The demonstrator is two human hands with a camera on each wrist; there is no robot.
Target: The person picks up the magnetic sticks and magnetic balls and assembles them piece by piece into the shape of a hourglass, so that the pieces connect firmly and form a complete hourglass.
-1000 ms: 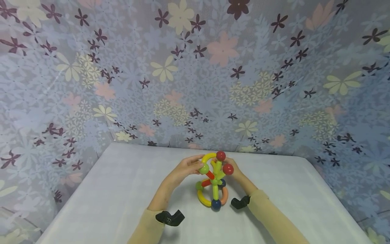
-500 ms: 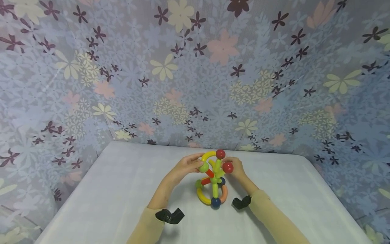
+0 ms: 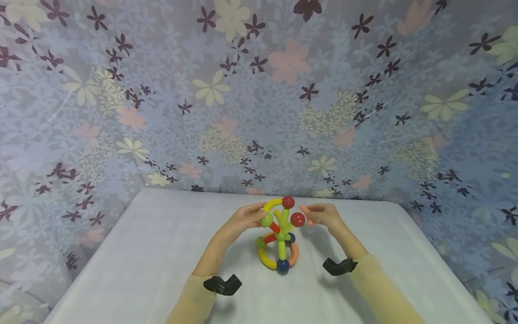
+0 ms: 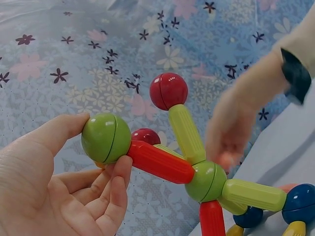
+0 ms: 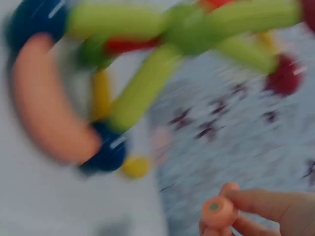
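A magnetic ball-and-rod toy structure (image 3: 282, 249) stands on the white-covered table, its curved yellow and orange rods forming a ring at the bottom. My left hand (image 3: 243, 219) pinches a green ball (image 4: 106, 137) at its upper left, between thumb and fingers. From that ball a red rod (image 4: 162, 162) runs to the central green ball (image 4: 205, 182). Two red balls (image 4: 169, 91) top the light green rods. Just right of the structure, apart from it, my right hand (image 3: 328, 217) holds an orange curved rod (image 5: 216, 214) by its fingertips, one round end facing the camera.
The white table cover (image 3: 170, 252) spreads on both sides of the structure. A flowered cloth (image 3: 259, 112) hangs behind the table's back edge. Black wrist cameras (image 3: 222, 285) are strapped over the light sleeves.
My right hand has drawn away to the right from the structure, and the orange curved rod now shows in its fingers. My left hand keeps its hold on the green ball.
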